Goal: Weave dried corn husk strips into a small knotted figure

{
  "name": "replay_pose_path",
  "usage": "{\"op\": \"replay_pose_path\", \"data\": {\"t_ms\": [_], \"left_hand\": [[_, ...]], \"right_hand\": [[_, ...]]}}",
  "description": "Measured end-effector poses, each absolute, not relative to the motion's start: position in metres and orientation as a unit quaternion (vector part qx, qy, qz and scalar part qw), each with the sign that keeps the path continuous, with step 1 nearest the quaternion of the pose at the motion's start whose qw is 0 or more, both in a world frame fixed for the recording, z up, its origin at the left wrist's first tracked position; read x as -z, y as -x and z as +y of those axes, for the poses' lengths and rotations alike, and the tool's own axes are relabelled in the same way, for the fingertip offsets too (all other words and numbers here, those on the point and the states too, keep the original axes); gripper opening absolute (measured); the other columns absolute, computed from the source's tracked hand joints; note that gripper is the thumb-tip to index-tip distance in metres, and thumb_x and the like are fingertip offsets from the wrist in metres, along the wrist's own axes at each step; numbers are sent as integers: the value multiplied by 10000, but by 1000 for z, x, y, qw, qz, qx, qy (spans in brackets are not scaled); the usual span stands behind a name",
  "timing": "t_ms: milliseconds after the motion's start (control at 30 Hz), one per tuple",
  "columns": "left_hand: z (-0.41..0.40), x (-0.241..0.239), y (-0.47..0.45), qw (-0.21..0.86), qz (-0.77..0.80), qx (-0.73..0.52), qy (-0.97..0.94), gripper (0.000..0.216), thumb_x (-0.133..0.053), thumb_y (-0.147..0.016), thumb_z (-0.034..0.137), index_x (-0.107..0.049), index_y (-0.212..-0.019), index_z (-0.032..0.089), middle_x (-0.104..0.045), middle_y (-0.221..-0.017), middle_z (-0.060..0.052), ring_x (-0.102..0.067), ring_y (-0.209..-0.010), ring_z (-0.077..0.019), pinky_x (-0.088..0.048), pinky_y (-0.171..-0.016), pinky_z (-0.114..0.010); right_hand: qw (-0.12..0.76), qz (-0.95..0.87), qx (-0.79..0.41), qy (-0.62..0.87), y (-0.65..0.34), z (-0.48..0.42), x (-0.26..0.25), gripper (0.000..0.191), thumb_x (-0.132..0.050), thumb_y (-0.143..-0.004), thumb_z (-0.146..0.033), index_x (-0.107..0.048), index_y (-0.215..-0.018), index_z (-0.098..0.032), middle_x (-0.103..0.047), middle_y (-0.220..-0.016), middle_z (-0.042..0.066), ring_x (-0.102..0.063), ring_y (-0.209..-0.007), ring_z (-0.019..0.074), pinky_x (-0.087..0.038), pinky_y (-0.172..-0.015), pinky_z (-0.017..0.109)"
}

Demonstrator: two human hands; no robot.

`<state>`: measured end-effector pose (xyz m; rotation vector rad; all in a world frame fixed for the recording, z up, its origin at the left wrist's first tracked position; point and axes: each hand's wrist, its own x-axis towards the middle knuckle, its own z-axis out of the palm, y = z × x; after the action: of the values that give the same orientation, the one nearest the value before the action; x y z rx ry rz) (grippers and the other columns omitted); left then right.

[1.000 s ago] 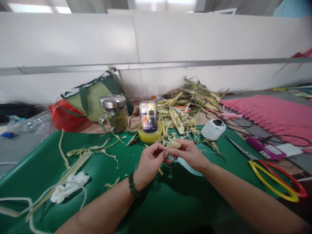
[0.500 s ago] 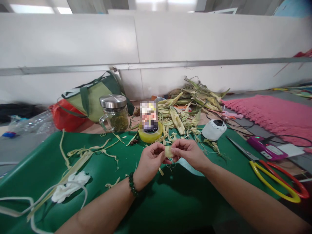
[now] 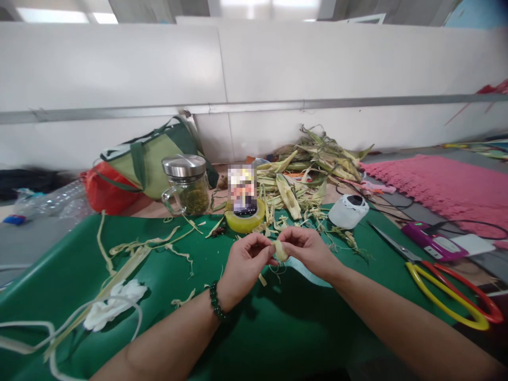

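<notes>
My left hand (image 3: 245,263) and my right hand (image 3: 307,248) meet above the green cloth (image 3: 166,296), fingers pinched together. Between their fingertips sits a small pale piece of corn husk (image 3: 280,250), held by both hands. A dark bead bracelet (image 3: 216,301) circles my left wrist. Thin fibres hang down from the husk piece. A light blue scrap (image 3: 307,272) lies under my right wrist.
A pile of corn husks (image 3: 309,164) lies behind, with a yellow tape roll (image 3: 244,222) holding a phone, a lidded glass jar (image 3: 186,184), a white roll (image 3: 348,210), red and yellow scissors (image 3: 444,286), a purple device (image 3: 431,241), a pink mat (image 3: 440,185), green bag (image 3: 151,153) and husk strips (image 3: 119,264).
The husk piece has been turned between my fingertips, from a flatter fold to a narrow upright shape. Both hands stay in nearly the same place.
</notes>
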<state>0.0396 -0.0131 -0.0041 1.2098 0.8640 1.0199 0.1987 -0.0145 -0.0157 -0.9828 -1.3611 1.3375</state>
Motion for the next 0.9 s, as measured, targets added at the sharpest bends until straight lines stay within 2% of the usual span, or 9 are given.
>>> {"op": "replay_pose_path", "data": {"t_ms": [433, 633, 767, 900], "left_hand": [[-13, 3, -40, 629, 391, -432, -515, 269, -762, -639, 353, -595, -637, 142, -632, -574, 8, -614, -494, -120, -511, -505, -222], [-12, 5, -40, 643, 381, -446, -493, 277, -825, -549, 288, -634, -684, 140, -652, -643, 9, -630, -575, -128, -549, -611, -261], [-12, 4, -40, 649, 388, -438, -486, 257, -812, -568, 306, -647, -663, 133, -658, -629, -1, -639, -583, -134, -552, -631, -266], [-11, 2, -39, 658, 397, -424, -480, 275, -810, -567, 333, -652, -665, 130, -661, -605, 1, -642, -553, -127, -533, -586, -234]], "right_hand": [[481, -553, -550, 400, -200, -14, 22, 358, -763, -649, -479, -635, -670, -146, -599, -579, -14, -553, -506, 89, -479, -511, 226], [466, -539, -568, 413, -201, -11, 25, 370, -763, -648, -485, -623, -649, -143, -607, -551, -12, -560, -479, 92, -469, -494, 224], [475, -526, -579, 403, -201, -11, 23, 335, -771, -653, -452, -645, -685, -143, -610, -570, -18, -557, -499, 85, -470, -513, 219], [477, -501, -613, 381, -203, -11, 22, 320, -797, -630, -406, -673, -771, -148, -644, -656, -8, -569, -529, 82, -485, -532, 219]]}}
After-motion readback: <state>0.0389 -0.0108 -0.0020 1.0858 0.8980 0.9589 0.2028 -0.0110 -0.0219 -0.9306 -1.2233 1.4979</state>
